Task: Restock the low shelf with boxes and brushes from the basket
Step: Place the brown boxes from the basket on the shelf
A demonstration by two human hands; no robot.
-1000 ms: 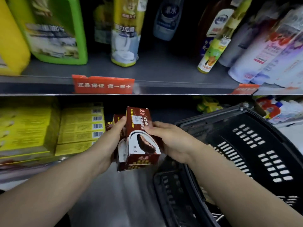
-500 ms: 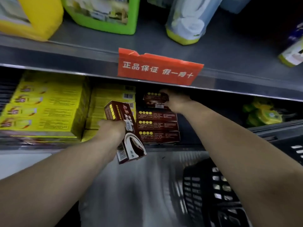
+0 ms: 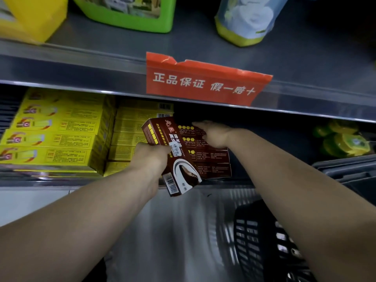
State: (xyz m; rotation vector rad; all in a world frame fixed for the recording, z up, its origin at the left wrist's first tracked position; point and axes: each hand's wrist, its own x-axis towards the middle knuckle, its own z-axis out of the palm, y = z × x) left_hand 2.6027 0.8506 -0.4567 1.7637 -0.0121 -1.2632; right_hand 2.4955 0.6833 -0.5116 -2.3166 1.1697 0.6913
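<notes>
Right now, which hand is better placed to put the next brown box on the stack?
Left hand: it already grips a brown cardboard box before the brown stack. Right hand lies flat on the stack.

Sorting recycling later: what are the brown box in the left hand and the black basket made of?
Brown box: looks like glossy printed cardboard, with sharp folded edges and a barcode. Black basket: probably moulded plastic, with regular slotted walls and a dull sheen.
</notes>
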